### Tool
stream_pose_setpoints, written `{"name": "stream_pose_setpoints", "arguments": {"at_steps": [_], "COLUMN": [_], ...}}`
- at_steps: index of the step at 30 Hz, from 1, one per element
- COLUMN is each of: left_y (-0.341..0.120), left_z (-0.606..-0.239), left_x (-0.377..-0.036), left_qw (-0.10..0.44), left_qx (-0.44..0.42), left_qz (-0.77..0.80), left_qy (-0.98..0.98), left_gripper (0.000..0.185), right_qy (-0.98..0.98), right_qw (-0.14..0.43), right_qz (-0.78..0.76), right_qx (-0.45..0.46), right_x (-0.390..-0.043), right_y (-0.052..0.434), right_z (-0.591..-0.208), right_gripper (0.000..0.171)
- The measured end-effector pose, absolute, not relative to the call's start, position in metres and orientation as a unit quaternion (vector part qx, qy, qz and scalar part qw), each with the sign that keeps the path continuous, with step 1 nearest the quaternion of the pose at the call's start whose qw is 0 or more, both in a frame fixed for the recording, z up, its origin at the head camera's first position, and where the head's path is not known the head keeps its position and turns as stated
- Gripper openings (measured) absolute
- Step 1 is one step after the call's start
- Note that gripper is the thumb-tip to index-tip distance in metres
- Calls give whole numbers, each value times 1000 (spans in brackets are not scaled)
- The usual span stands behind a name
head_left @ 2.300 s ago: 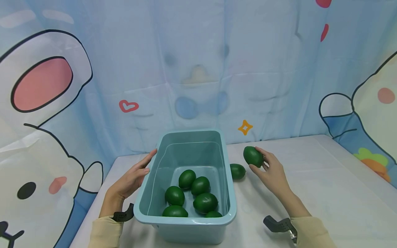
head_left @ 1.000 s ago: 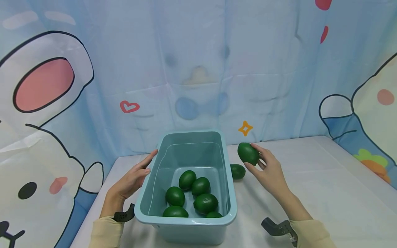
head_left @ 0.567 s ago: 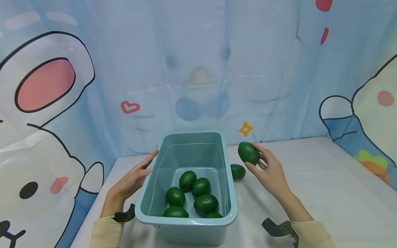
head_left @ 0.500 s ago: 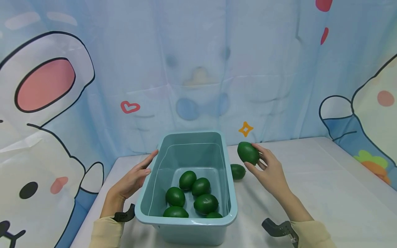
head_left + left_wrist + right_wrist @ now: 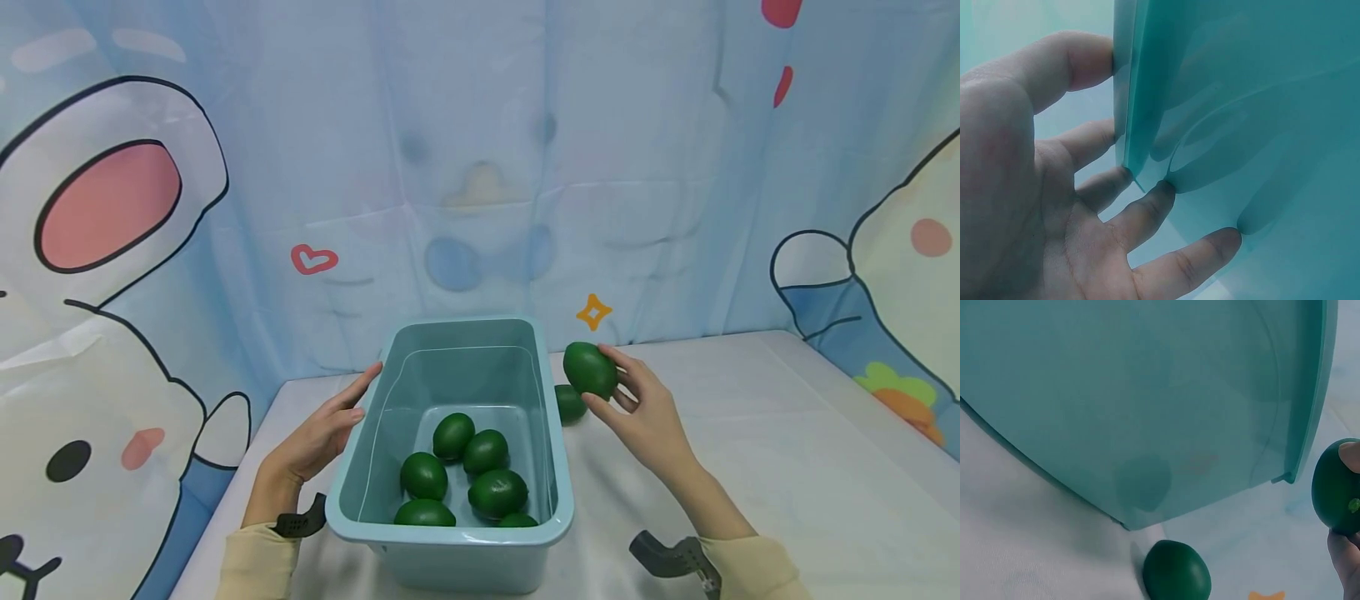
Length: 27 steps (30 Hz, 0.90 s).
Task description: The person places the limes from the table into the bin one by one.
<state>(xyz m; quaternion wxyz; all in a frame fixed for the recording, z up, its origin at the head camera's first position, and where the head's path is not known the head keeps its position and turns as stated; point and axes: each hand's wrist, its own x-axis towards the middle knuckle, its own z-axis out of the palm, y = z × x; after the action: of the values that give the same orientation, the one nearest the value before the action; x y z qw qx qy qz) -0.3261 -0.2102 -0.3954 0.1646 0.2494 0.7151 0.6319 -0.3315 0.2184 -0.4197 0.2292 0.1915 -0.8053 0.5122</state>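
Note:
My right hand (image 5: 648, 417) holds a dark green lime (image 5: 590, 370) between thumb and fingers, up beside the far right rim of a teal plastic bin (image 5: 558, 492). Below it, a second lime (image 5: 570, 405) lies on the table, partly hidden behind the bin's right wall; the right wrist view shows this table lime (image 5: 1177, 572) close to the bin's corner. Several limes (image 5: 497, 493) lie on the bin floor, mostly toward the near end. My left hand (image 5: 318, 437) rests against the bin's left side, with thumb and fingertips touching its outer wall (image 5: 1260, 156) and rim.
A white cloth (image 5: 787, 433) covers the table. Behind it hangs a blue printed curtain (image 5: 480, 167) with cartoon figures, close to the bin's far end. Dark straps sit on both wrists, the right one (image 5: 667, 557) standing out from the sleeve.
My right hand has carried the held lime leftward, toward the bin. The lime on the table has shifted slightly away and left. My left hand and the bin stay put.

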Motion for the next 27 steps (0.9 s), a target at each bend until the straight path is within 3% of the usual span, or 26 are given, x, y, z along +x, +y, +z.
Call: {"name": "stream_pose_setpoints", "arguments": {"at_steps": [27], "left_y": [-209], "left_z": [-393], "left_x": [-324], "left_qw": [164], "left_qx": [250], "left_qz": [628], "left_qy": [719], "left_gripper": [61], "right_qy": [-796], "right_qw": [228], "right_qz": [519], "right_qx": [214], "right_x": [-322], "right_y": [205], "right_z": [-414], "right_gripper": [67]}}
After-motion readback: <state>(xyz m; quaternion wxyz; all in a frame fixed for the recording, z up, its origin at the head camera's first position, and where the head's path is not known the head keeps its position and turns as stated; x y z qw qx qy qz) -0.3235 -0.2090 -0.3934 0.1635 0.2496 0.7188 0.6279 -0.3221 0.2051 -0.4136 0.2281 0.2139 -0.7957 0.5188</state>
